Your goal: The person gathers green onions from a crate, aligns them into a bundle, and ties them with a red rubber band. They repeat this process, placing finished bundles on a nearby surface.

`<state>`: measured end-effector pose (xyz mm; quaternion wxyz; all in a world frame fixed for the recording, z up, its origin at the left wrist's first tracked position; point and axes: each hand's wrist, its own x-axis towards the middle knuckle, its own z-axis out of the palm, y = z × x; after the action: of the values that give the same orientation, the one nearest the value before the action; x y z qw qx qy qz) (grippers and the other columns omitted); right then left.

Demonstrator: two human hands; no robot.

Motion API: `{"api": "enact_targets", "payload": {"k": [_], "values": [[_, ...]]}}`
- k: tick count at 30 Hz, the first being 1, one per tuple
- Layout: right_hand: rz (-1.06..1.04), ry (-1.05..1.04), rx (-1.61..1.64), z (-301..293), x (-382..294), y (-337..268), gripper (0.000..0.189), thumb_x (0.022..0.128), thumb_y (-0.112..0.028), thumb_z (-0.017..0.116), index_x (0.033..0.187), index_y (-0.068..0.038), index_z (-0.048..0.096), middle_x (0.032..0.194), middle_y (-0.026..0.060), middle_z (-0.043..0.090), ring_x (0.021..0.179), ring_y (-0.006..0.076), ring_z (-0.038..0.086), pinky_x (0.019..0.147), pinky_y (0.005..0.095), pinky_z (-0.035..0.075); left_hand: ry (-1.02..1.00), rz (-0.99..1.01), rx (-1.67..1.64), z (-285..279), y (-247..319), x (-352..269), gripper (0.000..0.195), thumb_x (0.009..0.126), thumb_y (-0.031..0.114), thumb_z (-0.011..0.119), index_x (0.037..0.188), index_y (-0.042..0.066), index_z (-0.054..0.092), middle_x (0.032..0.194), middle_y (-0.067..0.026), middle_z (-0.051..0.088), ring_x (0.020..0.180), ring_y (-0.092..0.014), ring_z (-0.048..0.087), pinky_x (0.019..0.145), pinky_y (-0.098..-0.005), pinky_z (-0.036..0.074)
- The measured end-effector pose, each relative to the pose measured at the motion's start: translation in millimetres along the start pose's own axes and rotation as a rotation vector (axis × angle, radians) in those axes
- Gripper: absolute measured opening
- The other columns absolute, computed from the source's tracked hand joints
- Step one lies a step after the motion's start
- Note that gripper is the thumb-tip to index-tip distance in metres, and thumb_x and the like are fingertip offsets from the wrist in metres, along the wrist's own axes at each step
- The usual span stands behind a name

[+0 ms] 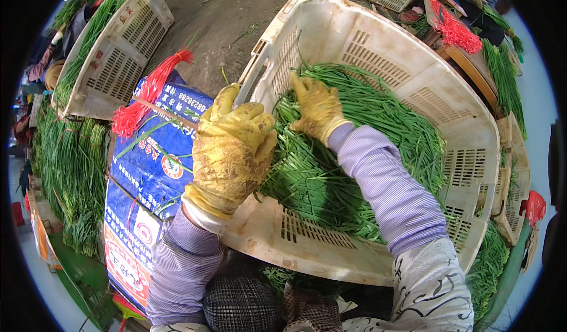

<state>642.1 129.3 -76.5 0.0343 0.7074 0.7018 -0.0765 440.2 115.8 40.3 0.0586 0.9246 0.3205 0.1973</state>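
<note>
A large white plastic crate [376, 40] with slotted walls stands before me, partly filled with long green leafy stalks [376, 106] that look like garlic chives. Inside it, my right hand [316, 108], in a soiled yellow glove, lies on the pale ends of the stalks with its fingers spread; it is slightly blurred, and whether it grips any is unclear. My left hand [234, 150], in a matching glove, is at the crate's left rim with its fingers curled; what is under them is hidden. Beside it lie a blue printed sack [150, 177] and a bundle of red plastic ties [150, 93].
Another crate of greens [128, 44] stands at upper left, above bundled chives [73, 168]. More red ties [456, 31] lie on a wooden bench at upper right. Further crates [509, 181] stand at the right edge. Other people are partly visible at the far left and upper right.
</note>
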Motion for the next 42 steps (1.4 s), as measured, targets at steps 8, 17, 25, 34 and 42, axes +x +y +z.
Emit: {"api": "enact_targets", "payload": {"k": [8, 17, 25, 34, 42], "values": [[0.101, -0.414, -0.039, -19, -3, -23, 0.115, 0.072, -0.051, 0.080, 0.154, -0.006, 0.013, 0.140, 0.0203, 0.049, 0.130, 0.0369, 0.047, 0.109, 0.0561, 0.033, 0.019, 0.044, -0.008, 3, -3, 1, 0.014, 0.075, 0.006, 0.068, 0.089, 0.006, 0.065, 0.091, -0.0100, 0.067, 0.091, -0.030, 0.064, 0.103, -0.0497, 0.041], [0.039, -0.454, 0.023, -9, 31, -25, 0.118, 0.063, -0.058, 0.083, 0.149, 0.001, 0.027, 0.131, 0.0154, 0.060, 0.120, 0.0333, 0.058, 0.100, 0.0578, 0.041, 0.084, 0.073, -0.055, 5, -1, 1, 0.016, 0.073, 0.003, 0.070, 0.089, 0.006, 0.066, 0.086, -0.0103, 0.068, 0.086, -0.029, 0.066, 0.103, -0.0506, 0.041], [0.117, -0.316, 0.070, 25, 46, -33, 0.043, 0.073, -0.030, 0.075, 0.111, -0.010, 0.070, 0.114, 0.0116, 0.070, 0.107, 0.0311, 0.066, 0.093, 0.0519, 0.049, 0.090, 0.093, -0.066, 4, -3, 1, 0.019, 0.073, 0.001, 0.071, 0.090, 0.006, 0.066, 0.085, -0.0096, 0.068, 0.085, -0.030, 0.066, 0.100, -0.0500, 0.044], [0.145, 0.183, 0.973, -27, -27, 53, 0.023, 0.081, -0.020, 0.071, 0.092, -0.001, 0.065, 0.088, 0.0107, 0.068, 0.081, 0.0255, 0.066, 0.079, 0.0372, 0.056, 0.096, 0.140, -0.029, 7, -7, 0, 0.015, 0.076, 0.005, 0.069, 0.090, 0.006, 0.066, 0.085, -0.0089, 0.068, 0.087, -0.030, 0.065, 0.100, -0.0482, 0.043], [0.346, 0.642, 1.492, -56, -104, 128, 0.026, 0.077, -0.004, 0.079, 0.101, -0.002, 0.069, 0.089, 0.0016, 0.069, 0.079, 0.0112, 0.063, 0.075, 0.0250, 0.053, 0.265, 0.098, -0.204, -10, 21, 3, 0.016, 0.083, 0.001, 0.067, 0.098, 0.004, 0.067, 0.098, -0.0121, 0.069, 0.097, -0.030, 0.064, 0.092, -0.0403, 0.050]]}}
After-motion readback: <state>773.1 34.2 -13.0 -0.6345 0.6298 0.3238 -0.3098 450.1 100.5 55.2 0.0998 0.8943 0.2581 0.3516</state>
